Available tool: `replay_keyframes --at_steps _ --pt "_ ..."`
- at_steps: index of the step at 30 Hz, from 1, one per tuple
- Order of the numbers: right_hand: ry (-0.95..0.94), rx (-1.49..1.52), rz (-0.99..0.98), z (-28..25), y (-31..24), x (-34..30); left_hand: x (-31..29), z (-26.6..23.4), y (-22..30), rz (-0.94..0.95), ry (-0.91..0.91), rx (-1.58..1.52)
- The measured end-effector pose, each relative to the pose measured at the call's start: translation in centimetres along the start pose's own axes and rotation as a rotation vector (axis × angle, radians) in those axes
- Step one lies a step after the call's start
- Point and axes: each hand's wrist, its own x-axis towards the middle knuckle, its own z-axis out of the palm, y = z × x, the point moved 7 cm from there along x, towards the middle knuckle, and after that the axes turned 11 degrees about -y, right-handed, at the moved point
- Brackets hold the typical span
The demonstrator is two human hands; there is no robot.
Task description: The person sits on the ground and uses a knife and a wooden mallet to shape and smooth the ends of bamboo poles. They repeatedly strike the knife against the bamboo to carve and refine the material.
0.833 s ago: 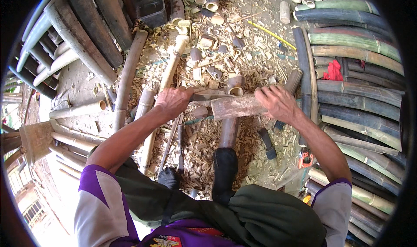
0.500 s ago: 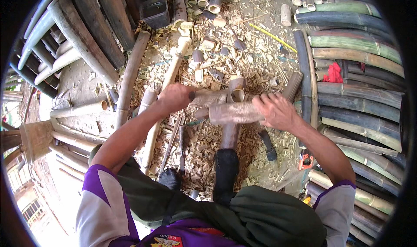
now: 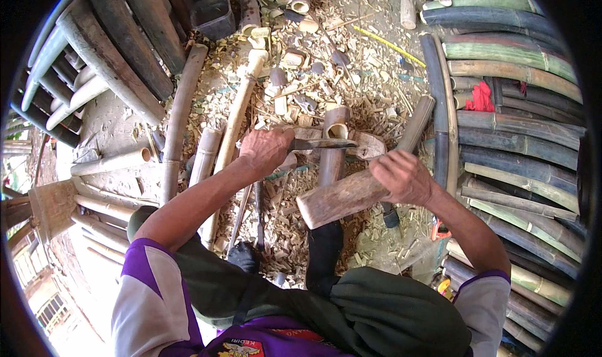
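Observation:
My left hand [image 3: 266, 151] is closed round the handle of a knife [image 3: 323, 143], its blade pointing right across a bamboo pole [image 3: 331, 165]. That pole has a notch cut into its top near the far end and rests over a pale wooden block [image 3: 367, 145]. Whether the blade touches the bamboo I cannot tell. In my right hand [image 3: 404, 176] is a thick wooden mallet [image 3: 338, 200], held apart from the knife, its broad end low on the near side of the blade. The near end of the pole lies by my dark-covered foot [image 3: 325, 250].
Wood chips [image 3: 301, 200] cover the ground. Bamboo poles [image 3: 514, 134] are stacked at the right, others [image 3: 106, 56] at the far left. A dark bucket [image 3: 213, 18] stands at the back, a yellow strip [image 3: 389, 45] lies far right of centre, and a red cloth [image 3: 481, 98] hangs among the stack.
My right hand has brought the mallet down toward me and tilted it, away from the knife. The blade, hidden before, now shows. My left hand has shifted slightly right and nearer.

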Motion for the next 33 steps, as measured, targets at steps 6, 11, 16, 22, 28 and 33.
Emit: replay_keyframes --at_steps 6,11,16,22,28,33 --pt "-0.236 -0.042 0.32 -0.2 5.6 -1.1 0.5 0.6 -0.8 -0.056 -0.01 0.008" --pt "-0.111 -0.044 0.183 -0.6 4.4 -1.6 0.8 0.4 -0.6 -0.056 -0.012 0.031" --pt "-0.165 0.085 0.442 0.1 4.4 -3.0 3.5 0.4 -3.0 -0.008 -0.154 -0.36" --pt "0.083 0.502 0.67 5.0 -2.8 -8.0 5.0 -2.7 -10.0 -0.374 0.279 -0.709" --pt "0.056 0.826 1.322 18.6 -16.2 -15.4 2.0 -4.4 -7.0 -0.38 0.586 -0.295" --pt "-0.055 1.097 1.534 27.4 -21.3 -16.6 0.5 1.3 3.2 -0.17 0.124 -0.69"
